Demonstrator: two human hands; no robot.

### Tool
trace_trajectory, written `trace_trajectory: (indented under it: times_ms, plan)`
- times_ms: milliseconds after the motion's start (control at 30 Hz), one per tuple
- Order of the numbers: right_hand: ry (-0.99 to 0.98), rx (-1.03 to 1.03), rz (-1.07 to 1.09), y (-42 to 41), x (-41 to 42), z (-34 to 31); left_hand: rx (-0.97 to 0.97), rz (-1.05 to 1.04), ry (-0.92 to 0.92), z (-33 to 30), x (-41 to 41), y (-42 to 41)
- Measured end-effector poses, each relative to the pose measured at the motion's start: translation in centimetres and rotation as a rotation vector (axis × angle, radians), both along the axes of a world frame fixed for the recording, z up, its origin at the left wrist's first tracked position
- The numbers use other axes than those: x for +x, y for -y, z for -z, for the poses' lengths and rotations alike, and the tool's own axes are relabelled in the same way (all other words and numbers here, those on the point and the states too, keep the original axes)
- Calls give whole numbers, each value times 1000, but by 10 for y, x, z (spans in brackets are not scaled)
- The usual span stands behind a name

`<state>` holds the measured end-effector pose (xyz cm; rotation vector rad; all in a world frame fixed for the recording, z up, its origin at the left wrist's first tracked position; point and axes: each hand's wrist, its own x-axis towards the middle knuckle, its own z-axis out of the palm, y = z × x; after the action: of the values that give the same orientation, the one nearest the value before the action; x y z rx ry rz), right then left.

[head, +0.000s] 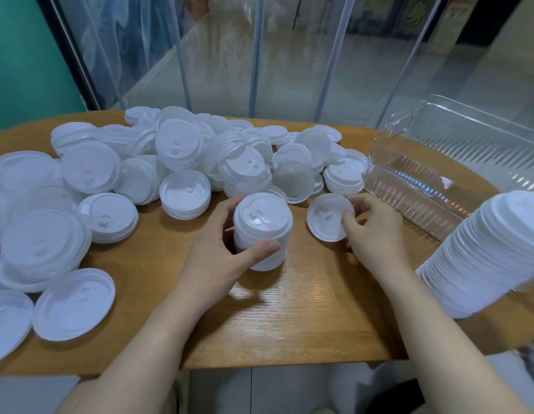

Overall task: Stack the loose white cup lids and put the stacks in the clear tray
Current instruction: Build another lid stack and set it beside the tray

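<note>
A short stack of lids is held by the left hand near the middle of the wooden table: thumb across the front, fingers curled round the far side. The stack's long axis runs near vertical, tilted slightly toward the camera; the lids are dome-up, with the sip tab on the top lid visible. The number of lids in it cannot be counted.

A single lid is pinched at its right edge by the fingertips of the right hand. It is tipped up on edge, with one flat face turned toward the camera and left; which face it is cannot be told. It is just beside the held stack, not touching it.

One clear tray lies at the right, with its long axis running from near-left to far-right. No lids are seen inside it.

One tall stack stands at the right edge, near the tray, leaning left at the top, dome-up. Several dozen lids; exact count not readable.

A loose pile of lids is spread over the left and far side of the table, mixed dome-up, dome-down and on edge, with some already nested in short stacks. Too overlapped to count.
</note>
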<state>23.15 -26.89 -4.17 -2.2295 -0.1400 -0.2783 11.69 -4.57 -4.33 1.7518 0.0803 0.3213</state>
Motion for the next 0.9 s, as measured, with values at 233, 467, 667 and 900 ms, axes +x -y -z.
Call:
trace_trajectory:
  times_ms: [233, 467, 667, 900]
  plan:
    - [388, -172, -238, 3, -1, 2, 80, -21, -15, 6, 1, -2]
    - [147, -325, -528, 14, -11, 9, 139, -42, -60, 8, -3, -7]
    - [-8, -338, -570, 20, -12, 7, 161, -29, -90, 7, -4, -10]
    - [25, -248, -490, 13, -9, 9, 140, -35, -121, 4, -6, -8]
